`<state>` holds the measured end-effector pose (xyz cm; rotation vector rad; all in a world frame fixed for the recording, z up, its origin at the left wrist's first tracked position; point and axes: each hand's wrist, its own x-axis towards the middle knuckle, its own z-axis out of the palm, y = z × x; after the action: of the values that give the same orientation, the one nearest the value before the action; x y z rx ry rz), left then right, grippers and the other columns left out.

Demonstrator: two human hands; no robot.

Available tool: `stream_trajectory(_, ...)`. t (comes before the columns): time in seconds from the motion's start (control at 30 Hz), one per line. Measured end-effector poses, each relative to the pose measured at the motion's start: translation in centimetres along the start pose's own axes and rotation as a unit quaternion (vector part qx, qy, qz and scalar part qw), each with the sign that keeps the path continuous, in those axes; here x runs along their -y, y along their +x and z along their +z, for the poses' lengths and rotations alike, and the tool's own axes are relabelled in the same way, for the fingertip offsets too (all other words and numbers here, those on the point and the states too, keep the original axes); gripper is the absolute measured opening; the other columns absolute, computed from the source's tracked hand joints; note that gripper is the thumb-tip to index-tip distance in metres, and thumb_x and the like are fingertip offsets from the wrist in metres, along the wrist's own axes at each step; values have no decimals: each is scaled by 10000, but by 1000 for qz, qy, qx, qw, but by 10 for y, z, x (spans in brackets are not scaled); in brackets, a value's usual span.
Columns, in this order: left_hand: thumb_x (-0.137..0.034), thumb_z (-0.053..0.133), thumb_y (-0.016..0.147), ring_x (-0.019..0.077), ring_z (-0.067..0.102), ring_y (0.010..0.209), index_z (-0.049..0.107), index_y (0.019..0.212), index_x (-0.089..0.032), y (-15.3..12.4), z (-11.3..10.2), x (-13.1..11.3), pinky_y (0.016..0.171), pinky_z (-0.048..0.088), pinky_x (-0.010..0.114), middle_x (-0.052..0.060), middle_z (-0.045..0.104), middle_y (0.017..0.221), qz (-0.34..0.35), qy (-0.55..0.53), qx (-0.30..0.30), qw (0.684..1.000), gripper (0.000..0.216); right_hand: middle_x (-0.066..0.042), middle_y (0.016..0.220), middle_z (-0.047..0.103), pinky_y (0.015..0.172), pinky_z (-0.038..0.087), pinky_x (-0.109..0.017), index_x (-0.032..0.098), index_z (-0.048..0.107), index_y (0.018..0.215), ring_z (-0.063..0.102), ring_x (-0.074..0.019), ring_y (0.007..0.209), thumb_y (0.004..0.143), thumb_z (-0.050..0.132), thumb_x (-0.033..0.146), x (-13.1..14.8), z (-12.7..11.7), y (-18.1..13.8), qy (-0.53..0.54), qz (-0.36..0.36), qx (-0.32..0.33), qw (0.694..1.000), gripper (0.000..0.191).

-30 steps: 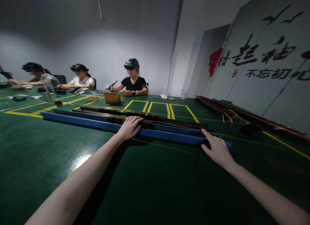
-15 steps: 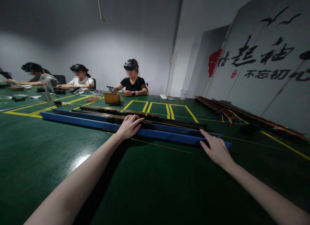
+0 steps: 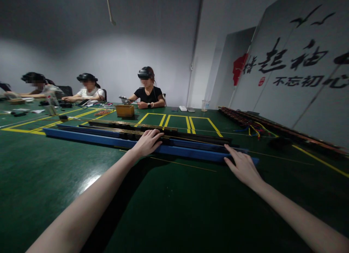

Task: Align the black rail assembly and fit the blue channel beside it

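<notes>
A long blue channel (image 3: 89,136) lies across the table in front of me. Thin brass-coloured rods (image 3: 120,129) and dark bars run lengthwise in and just behind it. My left hand (image 3: 145,143) rests over the channel's near wall about midway, thumb apart, its fingers reaching over the rods; the fingertips are partly hidden. Near the right end, my right hand (image 3: 243,167) lies against the channel with its index finger stretched forward and its thumb apart. On the near side, one loose thin rod (image 3: 185,163) lies on the green table between my hands.
Yellow tape lines (image 3: 176,116) mark the green table. An orange-brown box (image 3: 125,111) and a clear cup (image 3: 205,105) stand farther back. Long dark strips with coloured wires (image 3: 253,129) lie at the right. Several people wearing headsets sit across the table.
The view has shifted slightly. Both hands keep nearly the same places on the channel, and nothing has clearly been picked up or let go.
</notes>
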<state>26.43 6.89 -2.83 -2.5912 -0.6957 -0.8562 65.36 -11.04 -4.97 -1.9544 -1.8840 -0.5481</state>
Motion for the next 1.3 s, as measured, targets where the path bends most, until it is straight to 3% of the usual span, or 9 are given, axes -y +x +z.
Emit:
stream_trajectory(0.27,-372,370,999,243,512,1068,510,1329,-215,7,-3,-10,957,404,399,100,544,1178,-5,-11,7,1000,391,-135,1336,575,985,419,-462,143,371,1458,568,-267,1173,958,249,476,1,0,0,2,5,4,1000,613)
stream_trajectory(0.67,-367,357,1008,226,524,1035,536,1311,-251,6,0,-5,892,417,375,78,560,1149,-9,14,4,1000,370,-144,1362,552,999,411,-471,126,372,1455,557,-270,1188,953,282,446,-2,4,0,7,3,1,1000,602)
stream_trajectory(1.3,-325,358,998,230,543,1095,554,1206,-193,-1,0,3,902,425,376,83,587,1192,-26,-9,-19,999,314,-125,1336,577,977,429,-463,167,354,1471,584,-261,1143,958,281,454,2,-1,-1,8,-2,2,1000,592)
